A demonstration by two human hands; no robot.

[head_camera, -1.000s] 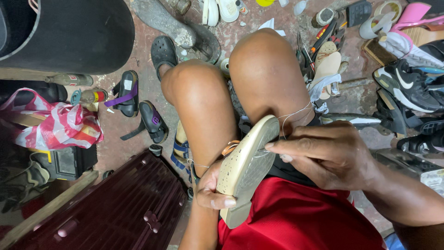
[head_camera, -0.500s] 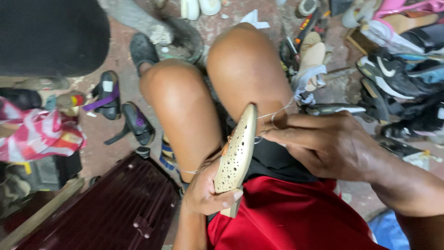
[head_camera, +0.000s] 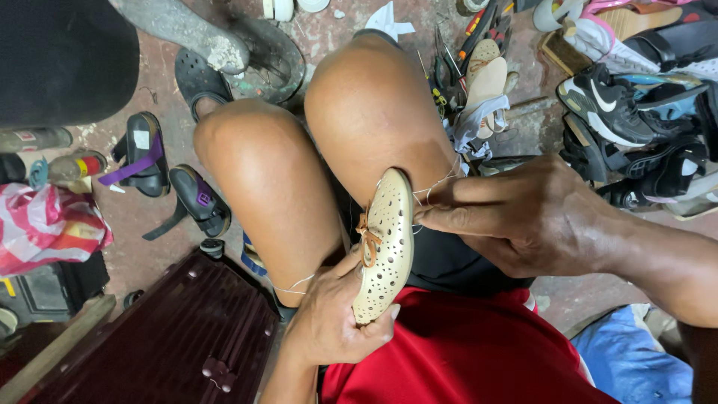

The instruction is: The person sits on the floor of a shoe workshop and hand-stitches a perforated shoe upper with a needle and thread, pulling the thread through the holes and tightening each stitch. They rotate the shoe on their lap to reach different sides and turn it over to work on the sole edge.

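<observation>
We are gripping the cream perforated shoe (head_camera: 385,247) at its lower end with our left hand (head_camera: 333,318), its long axis running twelve to six o'clock over our lap, while our right hand (head_camera: 523,217), fingers pinched on pale thread (head_camera: 437,183), is pressing in from three o'clock.

Perforated shoe (head_camera: 385,251): on the lap, between left hand (head_camera: 333,318) beneath its heel end and right hand (head_camera: 523,217) at its right edge. Thread (head_camera: 434,187): at the right fingertips. Sandals (head_camera: 168,179): floor, far left. Sneakers (head_camera: 621,105): heaped beyond the right hand.
</observation>
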